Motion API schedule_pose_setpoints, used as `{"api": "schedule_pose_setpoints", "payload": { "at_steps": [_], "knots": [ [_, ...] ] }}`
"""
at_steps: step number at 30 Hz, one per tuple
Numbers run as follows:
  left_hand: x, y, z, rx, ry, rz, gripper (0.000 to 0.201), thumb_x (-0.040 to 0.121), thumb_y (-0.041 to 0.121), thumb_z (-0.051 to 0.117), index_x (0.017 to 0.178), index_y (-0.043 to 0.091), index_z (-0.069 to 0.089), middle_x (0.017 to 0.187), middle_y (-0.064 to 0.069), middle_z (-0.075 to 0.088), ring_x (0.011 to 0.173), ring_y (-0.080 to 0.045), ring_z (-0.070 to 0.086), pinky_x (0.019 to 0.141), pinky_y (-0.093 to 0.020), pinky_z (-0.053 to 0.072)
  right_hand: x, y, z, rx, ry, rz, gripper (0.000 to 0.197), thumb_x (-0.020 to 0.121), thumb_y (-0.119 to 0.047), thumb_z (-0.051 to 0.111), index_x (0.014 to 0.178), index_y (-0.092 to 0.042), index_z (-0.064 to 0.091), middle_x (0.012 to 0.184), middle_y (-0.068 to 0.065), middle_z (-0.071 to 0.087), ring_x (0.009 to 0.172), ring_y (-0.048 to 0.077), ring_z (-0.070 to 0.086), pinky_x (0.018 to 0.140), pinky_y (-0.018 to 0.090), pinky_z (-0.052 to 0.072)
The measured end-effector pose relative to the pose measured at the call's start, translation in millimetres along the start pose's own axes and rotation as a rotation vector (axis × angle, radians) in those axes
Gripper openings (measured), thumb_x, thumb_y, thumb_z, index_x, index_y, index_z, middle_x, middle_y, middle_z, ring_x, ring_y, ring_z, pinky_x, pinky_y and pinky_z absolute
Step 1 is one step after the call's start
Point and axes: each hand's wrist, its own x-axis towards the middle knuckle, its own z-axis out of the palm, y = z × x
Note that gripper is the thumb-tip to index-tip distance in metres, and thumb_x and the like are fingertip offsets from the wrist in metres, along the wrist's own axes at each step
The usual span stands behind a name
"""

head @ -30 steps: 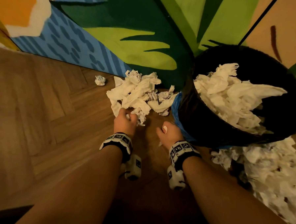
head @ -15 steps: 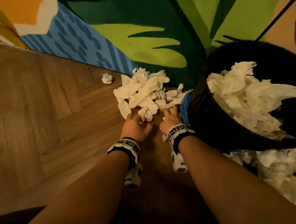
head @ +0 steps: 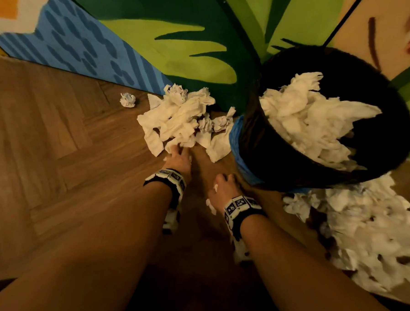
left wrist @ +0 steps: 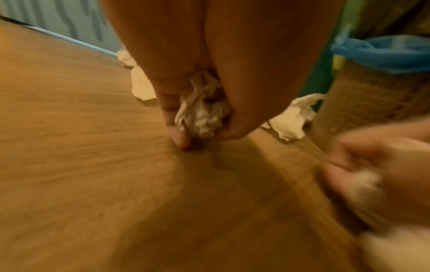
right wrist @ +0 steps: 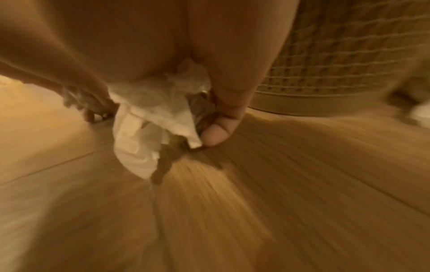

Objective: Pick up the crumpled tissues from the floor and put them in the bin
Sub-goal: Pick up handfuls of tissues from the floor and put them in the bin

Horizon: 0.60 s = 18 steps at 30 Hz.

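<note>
A pile of white crumpled tissues (head: 177, 120) lies on the wooden floor by the painted wall, left of the bin (head: 265, 156). The bin is black-lined with a blue bag edge and heaped with tissues (head: 315, 120). My left hand (head: 179, 157) is at the near edge of the pile, its fingers curled round a crumpled tissue (left wrist: 202, 112) just above the floor. My right hand (head: 223, 185) is lower, beside the bin's base, and grips a wad of tissues (right wrist: 151, 117) that hangs from its fingers.
A single tissue ball (head: 128, 99) lies apart to the left near the wall. A large heap of tissues (head: 366, 237) covers the floor right of the bin. The painted wall (head: 157, 46) closes off the far side. Bare parquet (head: 44, 158) stretches left.
My right hand has drawn back from the pile toward me, carrying its tissues. My left hand stays at the pile's near edge, holding a tissue. The view has shifted slightly.
</note>
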Motion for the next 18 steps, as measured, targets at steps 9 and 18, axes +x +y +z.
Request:
{"api": "schedule_pose_setpoints", "payload": {
  "at_steps": [9, 18],
  "knots": [
    [-42, 0, 18, -0.033, -0.085, 0.032, 0.053, 0.091, 0.026, 0.056, 0.142, 0.02, 0.04, 0.146, -0.014, 0.034, 0.121, -0.034, 0.052, 0.102, -0.042, 0.045, -62, -1, -36, 0.191, 0.031, -0.217, 0.021, 0.08, -0.02, 0.062, 0.083, -0.026, 0.042, 0.096, 0.003, 0.05, 0.08, 0.024, 0.053, 0.069, 0.034, 0.046],
    [-83, 10, -63, -0.033, 0.286, 0.134, 0.001, 0.085, 0.014, 0.056, 0.084, 0.015, 0.057, 0.082, -0.013, 0.064, 0.089, -0.037, 0.065, 0.07, -0.032, 0.044, -136, -79, -148, 0.129, 0.298, -0.839, 0.014, 0.085, -0.011, 0.069, 0.093, -0.021, 0.073, 0.103, -0.004, 0.063, 0.099, 0.01, 0.056, 0.096, 0.026, 0.041]
  ]
}}
